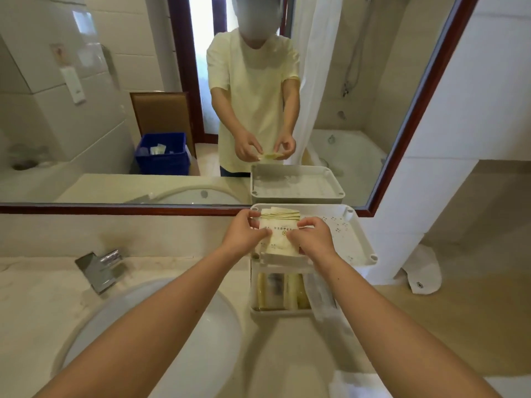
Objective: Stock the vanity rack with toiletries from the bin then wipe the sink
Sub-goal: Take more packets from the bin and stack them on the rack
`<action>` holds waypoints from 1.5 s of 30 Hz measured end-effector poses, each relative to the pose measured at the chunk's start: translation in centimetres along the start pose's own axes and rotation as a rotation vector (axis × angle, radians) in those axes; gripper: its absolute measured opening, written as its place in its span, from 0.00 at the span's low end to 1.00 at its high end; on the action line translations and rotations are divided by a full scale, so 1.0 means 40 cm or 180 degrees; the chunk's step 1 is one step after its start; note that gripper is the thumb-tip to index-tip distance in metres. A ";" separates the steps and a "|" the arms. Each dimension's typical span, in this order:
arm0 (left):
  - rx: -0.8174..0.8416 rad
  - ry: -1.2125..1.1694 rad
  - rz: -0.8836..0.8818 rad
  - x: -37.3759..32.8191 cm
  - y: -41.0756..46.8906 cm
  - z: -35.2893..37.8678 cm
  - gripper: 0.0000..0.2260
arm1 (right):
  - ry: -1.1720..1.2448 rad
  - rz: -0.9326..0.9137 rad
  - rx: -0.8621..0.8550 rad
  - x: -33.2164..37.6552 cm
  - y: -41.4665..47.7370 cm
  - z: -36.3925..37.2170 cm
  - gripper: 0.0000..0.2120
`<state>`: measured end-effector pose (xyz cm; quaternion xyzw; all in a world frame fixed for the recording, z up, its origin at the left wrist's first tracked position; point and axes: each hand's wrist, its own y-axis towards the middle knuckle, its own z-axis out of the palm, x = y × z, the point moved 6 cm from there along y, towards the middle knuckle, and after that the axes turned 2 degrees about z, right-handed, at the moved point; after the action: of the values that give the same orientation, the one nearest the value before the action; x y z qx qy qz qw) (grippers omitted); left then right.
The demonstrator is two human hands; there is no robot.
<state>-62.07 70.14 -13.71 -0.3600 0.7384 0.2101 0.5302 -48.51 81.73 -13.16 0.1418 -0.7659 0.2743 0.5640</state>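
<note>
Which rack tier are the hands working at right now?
The top tier: left hand and right hand pinch a white packet over it. The lower tier holds long sachets, untouched.

Lower-shelf packets [283, 291] half under the top tray [351, 237] (labels blurred)

A wide mirror [115, 67] in a dark red-brown wooden frame [120, 210] hangs above the pale marble counter [31, 300]. To the right stands a white tiled wall [488, 90], and below it a beige floor [477, 326] with a crumpled white cloth [422, 272] lying by the wall's foot. The mirror reflects pale wall tiles, a white shower curtain [314, 67], a bathtub [355, 156], a brown chair back [161, 114] and a bright doorway [201, 53] edged in dark wood. The light is soft and even.
</note>
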 end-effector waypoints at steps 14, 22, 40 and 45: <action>0.0012 0.2509 0.0231 0.022 0.109 0.035 0.27 | -0.0719 0.0346 0.0391 -0.048 0.149 0.049 0.12; 0.0157 0.3416 0.0728 0.012 0.084 0.064 0.24 | -0.1272 0.0326 0.0438 -0.078 0.151 0.047 0.13; 0.0191 0.3505 0.0879 0.014 0.048 0.066 0.17 | -0.2518 -0.0187 0.0255 -0.069 0.109 0.043 0.12; 0.0021 0.2856 0.0985 0.004 0.020 0.032 0.14 | -0.1929 -0.0393 0.0030 -0.052 0.084 0.020 0.12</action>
<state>-61.86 71.50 -14.35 -0.2993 0.9401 0.1080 0.1224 -50.26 83.80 -16.17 0.2661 -0.8878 0.1883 0.3249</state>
